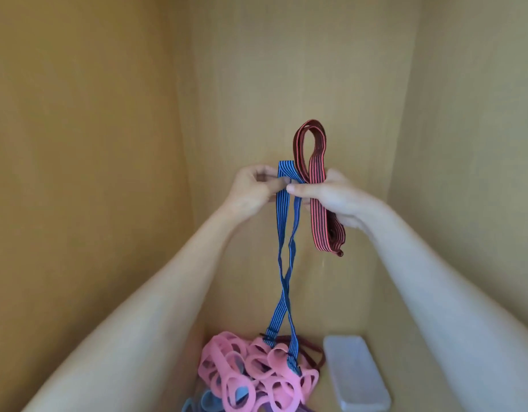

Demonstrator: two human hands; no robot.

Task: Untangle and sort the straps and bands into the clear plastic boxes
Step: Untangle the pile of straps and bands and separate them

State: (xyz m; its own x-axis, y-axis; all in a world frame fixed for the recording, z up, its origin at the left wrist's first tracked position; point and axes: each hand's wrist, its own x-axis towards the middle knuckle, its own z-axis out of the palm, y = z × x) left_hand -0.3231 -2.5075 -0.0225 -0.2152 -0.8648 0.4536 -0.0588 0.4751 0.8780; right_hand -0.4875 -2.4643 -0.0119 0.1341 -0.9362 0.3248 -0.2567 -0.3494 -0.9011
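Both hands are raised in front of a tan wall corner. My left hand [254, 185] pinches the folded top of a blue striped strap [285, 263], whose two lengths hang down, cross once and end in the pile below. My right hand [331, 197] grips a folded bundle of red striped strap [316, 173]; a loop stands above the fist and the rest hangs beneath it. A heap of pink ring bands [256, 373] lies on the surface under the hands. A clear plastic box [356, 376] lies to the right of the heap.
Blue bands [210, 401] and a purple one [295, 408] show under the pink heap at the bottom edge. A dark red strap [311, 350] lies behind the heap. Tan walls close in on the left, back and right.
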